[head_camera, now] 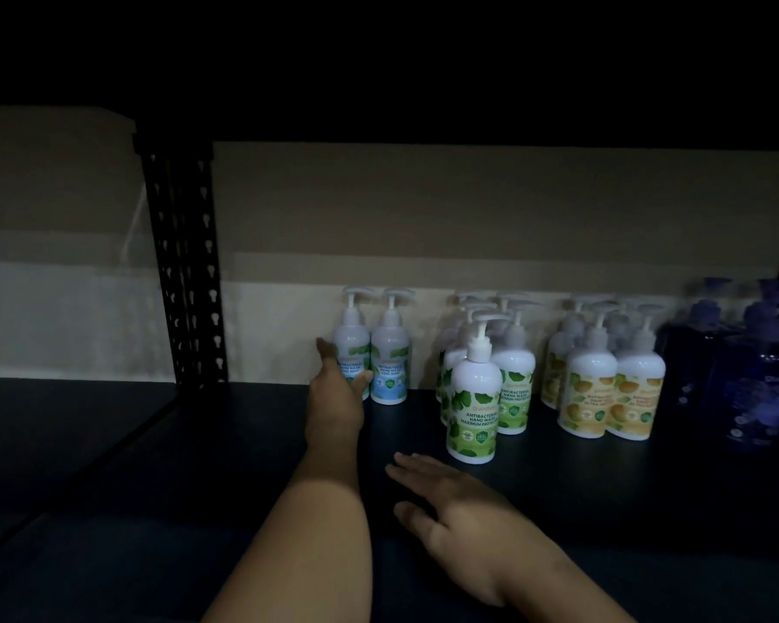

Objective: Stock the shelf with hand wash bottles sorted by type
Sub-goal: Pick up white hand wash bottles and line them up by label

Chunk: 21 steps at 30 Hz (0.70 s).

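Left hand (pixel 333 388) reaches in, fingers straight, touching the upright left cool mint bottle (pixel 351 348); right hand (pixel 446 492) hovers flat, fingers spread, nearer the shelf edge.

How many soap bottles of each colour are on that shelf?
Blue-label cool mint bottles: 2
Green-label bottles: at least 4, some hidden
Orange-label bottles: at least 4
Dark blue bottles: at least 2, blurred
Total: at least 12

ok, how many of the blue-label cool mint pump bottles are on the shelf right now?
2. Both white blue-label cool mint pump bottles stand side by side at the back wall, leftmost group: one against the left hand, the other just right of it. None seem hidden behind them.
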Motion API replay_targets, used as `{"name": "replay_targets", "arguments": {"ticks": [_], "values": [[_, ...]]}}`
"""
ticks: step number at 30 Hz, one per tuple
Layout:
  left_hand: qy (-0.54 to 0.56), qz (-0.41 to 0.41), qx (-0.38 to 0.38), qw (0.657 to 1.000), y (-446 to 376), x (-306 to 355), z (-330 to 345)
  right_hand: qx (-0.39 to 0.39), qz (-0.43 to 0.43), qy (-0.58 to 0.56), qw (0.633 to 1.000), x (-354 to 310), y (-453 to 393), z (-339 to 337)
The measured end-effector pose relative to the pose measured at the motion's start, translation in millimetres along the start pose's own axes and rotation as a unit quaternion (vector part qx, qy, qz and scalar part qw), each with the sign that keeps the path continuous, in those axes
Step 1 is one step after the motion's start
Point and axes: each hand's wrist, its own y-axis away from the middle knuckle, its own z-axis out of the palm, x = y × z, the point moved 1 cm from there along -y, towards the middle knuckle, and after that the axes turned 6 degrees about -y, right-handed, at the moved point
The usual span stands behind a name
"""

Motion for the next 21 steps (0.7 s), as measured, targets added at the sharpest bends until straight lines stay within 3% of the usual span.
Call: {"name": "replay_targets", "arguments": {"ticks": [6, 14, 19, 21], "values": [[0.058, 0.004, 0.023, 0.998, 15.6, 1.8, -11.1, 0.014, 0.003, 0.012, 1.0, 1.0, -2.1, 2.6], [-0.006, 0.035, -0.019, 0.999, 94.4, 10.4, -38.4, 0.051, 0.048, 0.088, 0.994, -21.3, 17.3, -4.4], [-0.13, 0.11, -0.106, 0.98, 182.7, 30.6, -68.9, 0.068, 0.062, 0.09, 0.992, -37.7, 63.5, -6.2], [-0.155, 0.121, -0.096, 0.976, 222.0, 37.1, -80.4, 0.102, 0.049, 0.082, 0.99, -46.6, 94.5, -1.0]]}}
